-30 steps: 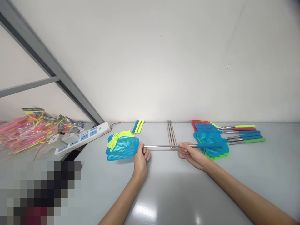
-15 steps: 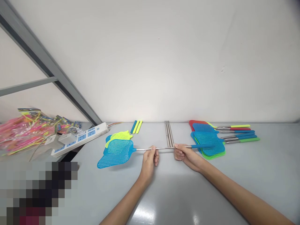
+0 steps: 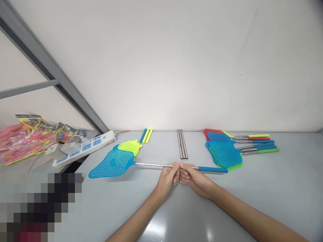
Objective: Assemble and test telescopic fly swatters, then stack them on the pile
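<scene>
A blue fly swatter [image 3: 113, 164] with an extended metal rod and a blue handle lies across both my hands, held above the grey table. My left hand [image 3: 170, 176] pinches the rod near its middle, thumb on top. Right beside it, my right hand [image 3: 189, 176] is closed on the thicker rod section next to the handle, and the two hands touch. Behind the hands lie several bare metal rods [image 3: 182, 144]. Beyond the swatter's head rest a yellow-green swatter head [image 3: 131, 147] and a blue one partly hidden beneath it.
Loose handle grips [image 3: 148, 136], blue and yellow, lie by the wall. Stacked finished swatters [image 3: 224, 153] in several colours are on the right. At left stand a power strip [image 3: 85, 148] with plugs and a heap of bagged pink and yellow items [image 3: 27, 137]. A metal frame [image 3: 58, 79] slants above.
My hands have come together along the rod, the left moving right and the right moving left. The swatter has shifted left and slightly lower, and more rod shows beside its head.
</scene>
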Action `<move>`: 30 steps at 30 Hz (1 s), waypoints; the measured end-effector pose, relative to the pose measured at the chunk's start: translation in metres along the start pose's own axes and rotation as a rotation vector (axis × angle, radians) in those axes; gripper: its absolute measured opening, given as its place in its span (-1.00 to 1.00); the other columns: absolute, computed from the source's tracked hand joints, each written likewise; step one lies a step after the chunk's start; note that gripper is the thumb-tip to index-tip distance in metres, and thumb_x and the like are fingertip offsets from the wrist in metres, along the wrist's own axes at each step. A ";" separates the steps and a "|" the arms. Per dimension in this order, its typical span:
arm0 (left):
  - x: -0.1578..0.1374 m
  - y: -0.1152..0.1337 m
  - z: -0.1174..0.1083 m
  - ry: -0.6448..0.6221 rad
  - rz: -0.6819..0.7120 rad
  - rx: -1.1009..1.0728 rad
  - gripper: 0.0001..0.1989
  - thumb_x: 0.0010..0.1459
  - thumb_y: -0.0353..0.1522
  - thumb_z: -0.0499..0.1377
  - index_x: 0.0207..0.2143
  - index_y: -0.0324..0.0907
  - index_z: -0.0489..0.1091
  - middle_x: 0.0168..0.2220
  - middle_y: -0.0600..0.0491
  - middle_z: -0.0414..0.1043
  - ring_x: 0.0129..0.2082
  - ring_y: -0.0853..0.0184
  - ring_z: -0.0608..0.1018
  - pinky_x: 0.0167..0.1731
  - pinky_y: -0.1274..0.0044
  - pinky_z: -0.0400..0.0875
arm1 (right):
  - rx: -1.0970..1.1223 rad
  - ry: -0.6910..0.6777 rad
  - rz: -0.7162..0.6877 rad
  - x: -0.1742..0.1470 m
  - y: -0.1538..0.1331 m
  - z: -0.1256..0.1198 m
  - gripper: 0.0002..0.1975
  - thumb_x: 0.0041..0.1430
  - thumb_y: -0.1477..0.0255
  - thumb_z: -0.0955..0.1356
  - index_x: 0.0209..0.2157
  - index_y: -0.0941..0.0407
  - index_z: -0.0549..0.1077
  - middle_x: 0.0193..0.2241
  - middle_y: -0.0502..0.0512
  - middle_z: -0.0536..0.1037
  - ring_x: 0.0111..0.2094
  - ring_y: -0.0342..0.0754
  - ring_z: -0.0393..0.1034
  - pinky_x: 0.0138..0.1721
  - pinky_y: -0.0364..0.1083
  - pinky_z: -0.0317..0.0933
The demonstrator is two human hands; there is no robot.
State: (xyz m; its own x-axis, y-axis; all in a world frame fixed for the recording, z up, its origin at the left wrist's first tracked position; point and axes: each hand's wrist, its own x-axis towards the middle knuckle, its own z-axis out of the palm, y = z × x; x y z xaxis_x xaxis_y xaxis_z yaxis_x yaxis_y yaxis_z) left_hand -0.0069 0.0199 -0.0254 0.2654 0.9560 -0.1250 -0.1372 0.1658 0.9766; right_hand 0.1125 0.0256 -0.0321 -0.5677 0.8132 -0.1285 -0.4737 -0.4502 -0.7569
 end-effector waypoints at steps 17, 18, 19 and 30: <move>0.006 -0.004 0.006 0.087 -0.005 -0.148 -0.65 0.02 -0.23 0.00 -0.72 -0.19 0.03 -0.84 0.24 -0.03 -0.79 0.54 0.09 -0.69 0.62 0.00 | -0.041 0.268 -0.094 0.000 0.001 0.008 -0.60 0.01 0.34 0.25 -0.76 0.12 0.00 -0.77 -0.15 -0.07 -0.70 -0.26 -0.22 -0.63 -0.15 -0.23; 0.006 -0.004 0.006 0.090 -0.003 -0.149 -0.65 0.02 -0.23 0.00 -0.72 -0.19 0.03 -0.84 0.24 -0.03 -0.79 0.55 0.09 -0.69 0.62 0.00 | -0.046 0.273 -0.098 0.000 0.001 0.008 -0.59 0.01 0.34 0.25 -0.75 0.12 -0.02 -0.77 -0.15 -0.08 -0.70 -0.26 -0.22 -0.62 -0.15 -0.23; 0.006 -0.003 0.005 0.092 0.000 -0.149 -0.64 0.02 -0.23 0.00 -0.72 -0.19 0.02 -0.84 0.24 -0.04 -0.79 0.55 0.09 -0.69 0.62 -0.01 | -0.051 0.276 -0.102 -0.001 0.000 0.008 -0.59 0.01 0.34 0.25 -0.75 0.11 -0.04 -0.76 -0.15 -0.08 -0.70 -0.26 -0.23 -0.62 -0.15 -0.23; 0.004 -0.002 0.004 0.059 0.000 -0.108 -0.62 0.03 -0.21 -0.01 -0.74 -0.19 0.01 -0.84 0.25 -0.08 -0.80 0.56 0.06 -0.72 0.61 -0.07 | -0.110 0.328 -0.125 -0.019 -0.008 0.001 -0.60 0.01 0.35 0.24 -0.76 0.11 -0.02 -0.77 -0.15 -0.07 -0.70 -0.25 -0.22 -0.62 -0.14 -0.26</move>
State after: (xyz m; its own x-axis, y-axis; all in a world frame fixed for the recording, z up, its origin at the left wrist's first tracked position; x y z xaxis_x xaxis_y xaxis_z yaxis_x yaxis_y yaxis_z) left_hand -0.0014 0.0228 -0.0274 0.2095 0.9679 -0.1385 -0.2395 0.1882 0.9525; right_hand 0.1263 0.0135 -0.0225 -0.2556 0.9424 -0.2157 -0.4406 -0.3121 -0.8417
